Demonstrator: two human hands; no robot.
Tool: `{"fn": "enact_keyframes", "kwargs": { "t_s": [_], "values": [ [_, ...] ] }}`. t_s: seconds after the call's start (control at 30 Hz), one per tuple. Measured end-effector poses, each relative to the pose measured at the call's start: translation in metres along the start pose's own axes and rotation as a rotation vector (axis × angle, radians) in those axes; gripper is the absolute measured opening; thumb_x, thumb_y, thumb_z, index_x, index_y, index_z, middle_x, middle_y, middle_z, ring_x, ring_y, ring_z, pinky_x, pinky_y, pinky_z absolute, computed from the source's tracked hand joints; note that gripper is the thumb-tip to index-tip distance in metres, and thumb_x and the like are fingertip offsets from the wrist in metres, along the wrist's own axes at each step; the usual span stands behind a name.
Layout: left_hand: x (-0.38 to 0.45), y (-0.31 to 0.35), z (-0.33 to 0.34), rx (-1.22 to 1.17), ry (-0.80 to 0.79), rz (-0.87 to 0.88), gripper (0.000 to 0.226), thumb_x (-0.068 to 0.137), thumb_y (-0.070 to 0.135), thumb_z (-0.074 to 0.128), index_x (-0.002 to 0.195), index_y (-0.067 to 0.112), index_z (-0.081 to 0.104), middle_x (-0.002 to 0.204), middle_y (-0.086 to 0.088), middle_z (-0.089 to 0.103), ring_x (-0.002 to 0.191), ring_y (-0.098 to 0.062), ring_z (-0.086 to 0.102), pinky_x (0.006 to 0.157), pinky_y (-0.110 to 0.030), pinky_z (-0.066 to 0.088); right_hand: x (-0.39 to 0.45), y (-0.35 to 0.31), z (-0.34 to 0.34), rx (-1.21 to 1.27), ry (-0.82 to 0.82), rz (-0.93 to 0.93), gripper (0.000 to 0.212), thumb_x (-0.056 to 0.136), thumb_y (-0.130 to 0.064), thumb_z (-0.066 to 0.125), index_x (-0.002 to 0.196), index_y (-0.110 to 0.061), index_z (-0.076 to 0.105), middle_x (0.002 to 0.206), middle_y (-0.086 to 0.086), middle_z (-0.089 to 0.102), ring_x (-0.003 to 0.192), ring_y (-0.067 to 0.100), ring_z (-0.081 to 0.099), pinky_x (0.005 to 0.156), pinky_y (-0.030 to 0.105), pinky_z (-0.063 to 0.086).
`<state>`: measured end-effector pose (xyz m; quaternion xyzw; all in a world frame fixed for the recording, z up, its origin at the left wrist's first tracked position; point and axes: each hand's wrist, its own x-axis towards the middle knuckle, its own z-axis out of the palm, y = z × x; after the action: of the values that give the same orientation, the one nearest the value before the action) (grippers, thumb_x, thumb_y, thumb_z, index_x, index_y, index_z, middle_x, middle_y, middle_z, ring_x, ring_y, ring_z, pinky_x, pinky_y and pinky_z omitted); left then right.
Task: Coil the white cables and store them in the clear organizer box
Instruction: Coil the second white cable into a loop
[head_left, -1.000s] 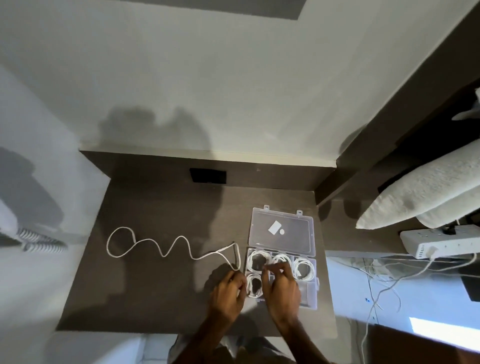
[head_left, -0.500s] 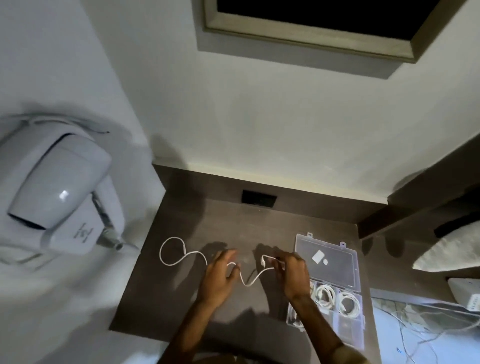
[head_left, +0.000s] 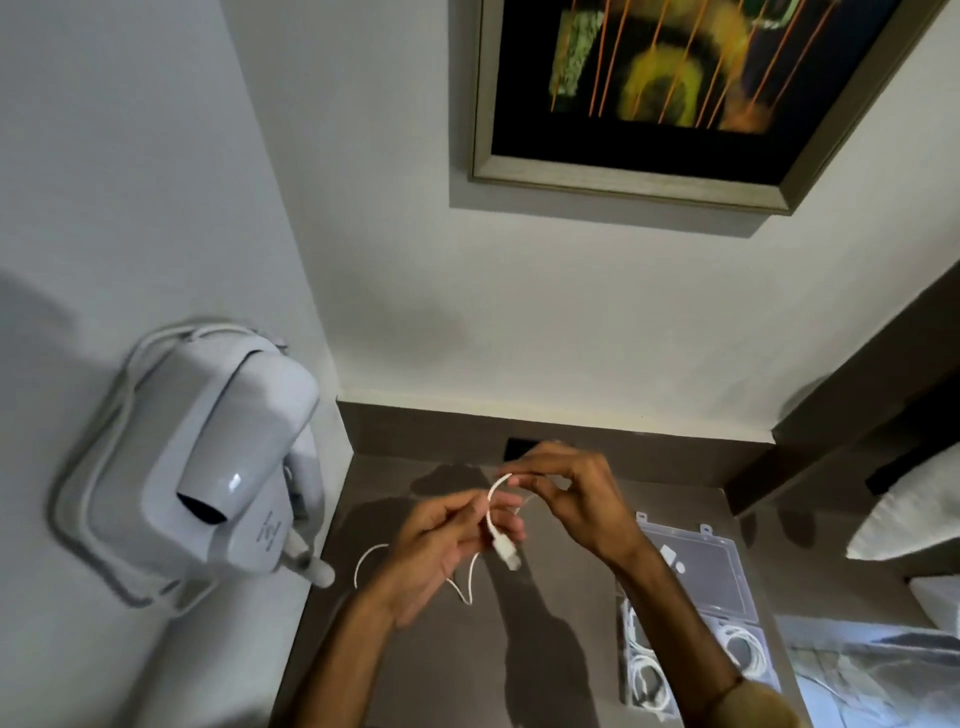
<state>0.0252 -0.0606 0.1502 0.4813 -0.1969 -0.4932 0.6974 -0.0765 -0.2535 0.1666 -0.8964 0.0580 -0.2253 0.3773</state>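
Observation:
Both my hands hold one white cable (head_left: 492, 514) above the dark table (head_left: 524, 654). My left hand (head_left: 441, 545) pinches it near the end, so the plug (head_left: 508, 555) hangs just below the fingers. My right hand (head_left: 571, 493) grips the cable a little higher, forming a short arch between the hands. The rest of the cable trails down to the tabletop in loose curves at the left. The clear organizer box (head_left: 691, 613) lies open at the right, with several coiled white cables (head_left: 743, 649) in its compartments.
A white wall-mounted hair dryer (head_left: 223, 473) juts out at the left beside the table. A framed picture (head_left: 670, 88) hangs on the wall above. A dark socket plate (head_left: 519, 448) sits at the table's back. White pillows (head_left: 914, 509) lie at the right.
Both hands have lifted the cable end off the table and drawn it up between them. The camera has tilted upward, showing the picture and more of the hair dryer.

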Motion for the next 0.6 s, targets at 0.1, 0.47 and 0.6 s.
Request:
{"fn": "enact_keyframes", "kwargs": {
  "t_s": [0.1,0.47,0.6],
  "values": [
    [-0.006,0.013,-0.002,0.008,-0.047,0.049,0.032,0.099,0.018,0.065,0.125,0.002,0.071,0.113,-0.024,0.078,0.115,-0.042,0.073,0.101,-0.043,0.059,0.008,-0.011,0.003,0.077,-0.013,-0.018,0.027,0.1,0.0,0.071,0.117,-0.015,0.085,0.107,-0.001,0.082,0.102,0.012,0.076,0.088,0.021,0.058],
    [0.0,0.046,0.007,-0.253,0.003,0.388,0.036,0.094,0.016,0.073,0.127,0.003,0.07,0.118,-0.016,0.078,0.133,-0.036,0.063,0.104,-0.03,0.056,-0.023,-0.039,0.047,0.316,-0.067,0.331,0.008,0.101,-0.028,0.074,0.098,-0.027,0.082,0.094,-0.004,0.083,0.089,0.011,0.079,0.088,0.035,0.065],
    [0.008,0.058,0.0,-0.192,0.195,0.513,0.037,0.094,0.018,0.073,0.13,0.013,0.071,0.123,-0.014,0.078,0.128,-0.028,0.068,0.107,-0.026,0.055,-0.046,-0.052,0.051,0.208,-0.136,0.359,0.009,0.097,-0.036,0.072,0.1,-0.028,0.076,0.091,0.005,0.079,0.079,0.02,0.077,0.082,0.047,0.065]
  ]
}}
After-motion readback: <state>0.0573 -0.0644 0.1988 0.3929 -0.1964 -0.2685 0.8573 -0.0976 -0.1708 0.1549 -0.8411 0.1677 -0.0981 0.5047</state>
